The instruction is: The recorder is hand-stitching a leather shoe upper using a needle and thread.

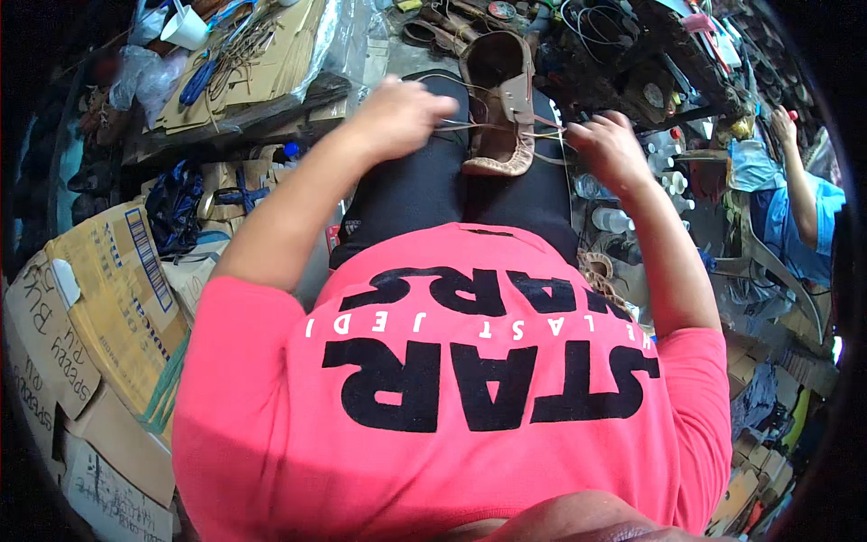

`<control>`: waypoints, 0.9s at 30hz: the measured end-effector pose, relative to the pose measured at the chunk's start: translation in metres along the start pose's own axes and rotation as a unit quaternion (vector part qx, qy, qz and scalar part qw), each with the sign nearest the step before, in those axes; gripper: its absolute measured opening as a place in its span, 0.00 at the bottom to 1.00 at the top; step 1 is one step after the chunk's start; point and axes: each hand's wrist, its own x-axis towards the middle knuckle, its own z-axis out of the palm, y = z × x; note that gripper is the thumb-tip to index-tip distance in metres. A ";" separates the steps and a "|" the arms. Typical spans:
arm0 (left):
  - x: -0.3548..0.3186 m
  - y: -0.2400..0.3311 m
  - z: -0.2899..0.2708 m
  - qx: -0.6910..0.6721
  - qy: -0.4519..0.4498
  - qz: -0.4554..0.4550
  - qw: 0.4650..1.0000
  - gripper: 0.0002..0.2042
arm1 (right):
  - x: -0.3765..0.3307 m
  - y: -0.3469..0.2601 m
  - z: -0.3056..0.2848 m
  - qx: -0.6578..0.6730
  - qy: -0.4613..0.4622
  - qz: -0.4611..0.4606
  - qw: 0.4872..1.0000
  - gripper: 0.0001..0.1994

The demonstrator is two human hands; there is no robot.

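A brown leather shoe upper (501,149) rests between my thighs, its opening facing up and a tan flap standing at its right side. Thin pale threads (459,125) stretch sideways from the shoe to both hands. To the left of the shoe, my left hand (402,117) is closed on a thread, slightly smeared by motion. My right hand (610,149), on the other side, has its fingers pinched together on the thread ends. A small dark thing shows by its fingertips, too small to make out.
Flat cardboard sheets (257,68) with cords and a white cup (185,27) lie on a bench at far left. Cardboard boxes (113,280) stack at left. A cluttered dark bench (650,81) is at far right, with bottles (614,219) below. Another person's arm (797,176) shows at right.
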 end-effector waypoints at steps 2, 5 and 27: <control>-0.032 -0.035 -0.002 -0.031 0.117 -0.011 0.993 0.04 | -0.037 0.032 0.014 0.083 -0.049 0.138 0.986 0.06; -0.039 -0.029 -0.031 -0.398 0.146 -0.072 0.903 0.05 | -0.046 0.043 -0.002 0.554 0.116 0.311 0.764 0.11; -0.096 -0.048 0.007 -0.070 0.128 -0.221 0.964 0.12 | -0.096 0.056 0.002 0.165 -0.174 0.285 0.928 0.07</control>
